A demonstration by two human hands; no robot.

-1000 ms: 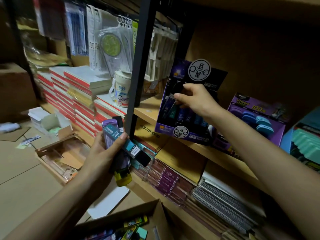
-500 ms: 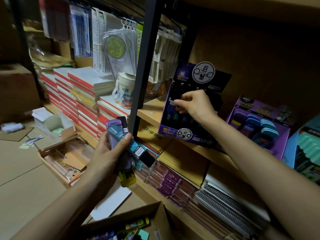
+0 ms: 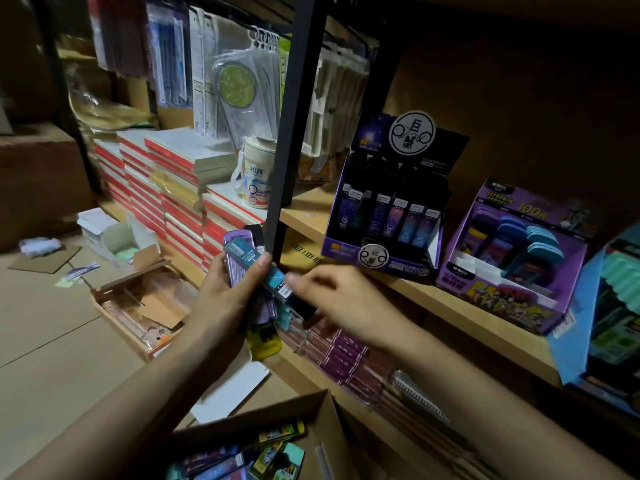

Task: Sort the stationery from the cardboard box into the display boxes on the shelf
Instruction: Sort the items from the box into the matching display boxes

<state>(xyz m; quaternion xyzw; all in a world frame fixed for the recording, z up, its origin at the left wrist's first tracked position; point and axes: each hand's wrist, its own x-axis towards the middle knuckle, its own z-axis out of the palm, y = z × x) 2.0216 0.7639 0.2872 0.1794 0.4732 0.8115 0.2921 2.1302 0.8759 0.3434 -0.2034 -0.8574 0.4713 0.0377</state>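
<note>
Since half a second ago, we are bringing our right hand (image 3: 343, 303) down from the dark display box (image 3: 341, 249) to the bundle of slim cases (image 3: 242, 251). Our left hand (image 3: 225, 299) is gripping this bundle, thumb across its front, just before the black shelf post (image 3: 294, 133). Our right thumb is touching the teal case (image 3: 275, 278) at its labelled end; motion blur is hiding whether those fingers are pinching it. The display box is standing on the wooden shelf (image 3: 460, 310), holding a row of upright cases. More stationery (image 3: 270, 452) is lying in the cardboard box (image 3: 263, 415) below our arms.
</note>
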